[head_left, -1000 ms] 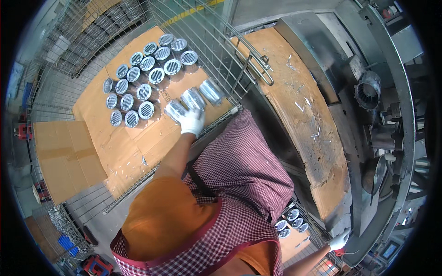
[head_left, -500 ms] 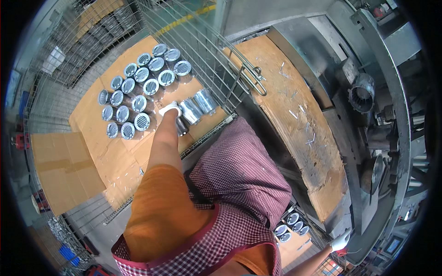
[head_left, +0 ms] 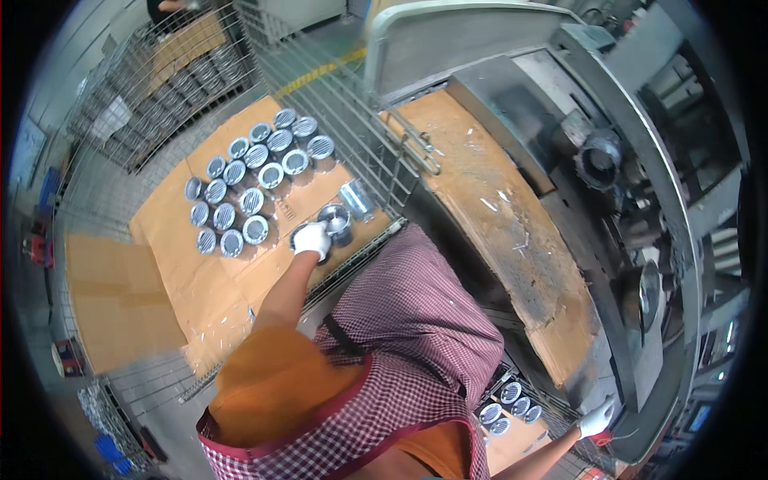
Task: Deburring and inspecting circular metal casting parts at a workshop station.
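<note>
My left hand [head_left: 313, 239], in a white glove, is closed on the top of a metal cylinder [head_left: 298, 237] near the front edge of the cardboard. The glove covers most of that cylinder. Right beside it an upright silver cylinder [head_left: 339, 228] shows its open top. Another silver cylinder [head_left: 358, 201] lies on its side farther right. Several upright cylinders with slotted tops [head_left: 271, 175] stand in rows beyond my hand. My right hand [head_left: 596, 418], also gloved, reaches low right beside the metal machine edge, fingers stretched out, close to a small red thing [head_left: 602, 439].
A wire cage wall [head_left: 336, 120] borders the cardboard [head_left: 172, 276]. To the right runs a worn board [head_left: 512, 240] littered with metal slivers, beside a machine [head_left: 596, 164]. More slotted cylinders [head_left: 510, 392] stand at lower right. Far left, another cage [head_left: 172, 88] holds stacked parts; a person's arm [head_left: 172, 6] shows behind.
My left hand has moved nearer to me. Two cylinders that lay on their sides beside it now appear upright, one under the hand. My right hand stays by the machine edge. The view has shifted slightly.
</note>
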Tool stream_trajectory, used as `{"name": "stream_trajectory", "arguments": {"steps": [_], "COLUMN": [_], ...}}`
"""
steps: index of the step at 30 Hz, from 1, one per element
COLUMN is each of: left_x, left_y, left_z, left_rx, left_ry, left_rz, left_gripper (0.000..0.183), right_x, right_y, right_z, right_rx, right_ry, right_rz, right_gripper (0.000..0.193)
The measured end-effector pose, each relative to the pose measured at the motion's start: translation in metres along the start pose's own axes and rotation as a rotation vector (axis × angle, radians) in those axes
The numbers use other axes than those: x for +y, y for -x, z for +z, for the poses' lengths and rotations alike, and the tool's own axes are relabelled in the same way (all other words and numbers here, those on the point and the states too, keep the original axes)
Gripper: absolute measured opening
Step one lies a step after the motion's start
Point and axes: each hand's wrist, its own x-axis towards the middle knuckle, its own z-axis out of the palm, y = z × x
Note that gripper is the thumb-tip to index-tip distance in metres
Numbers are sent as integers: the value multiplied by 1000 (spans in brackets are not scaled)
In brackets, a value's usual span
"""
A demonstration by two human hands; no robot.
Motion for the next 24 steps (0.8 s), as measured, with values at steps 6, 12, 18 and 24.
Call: {"name": "stream_trajectory", "arguments": {"steps": [6, 12, 18, 24], "left_x": [22, 116, 225, 251], "left_y": [62, 86, 26, -78], "left_z": [-143, -315, -359, -283], "left_rx": [365, 683, 746, 779], "left_ry": [-130, -94, -107, -464], "left_rz": [487, 1036, 1249, 1248], "left_gripper": [17, 9, 15, 17], "right_x": [-7, -11, -12, -14], "right_y": [9, 16, 15, 18], "right_z": [4, -1, 0, 6], "right_rx": [-4, 54, 10, 62], "right_ry": [-160, -80, -135, -153], "right_rz": [-26, -31, 12, -40], "right_gripper": [50, 50, 48, 51]}}
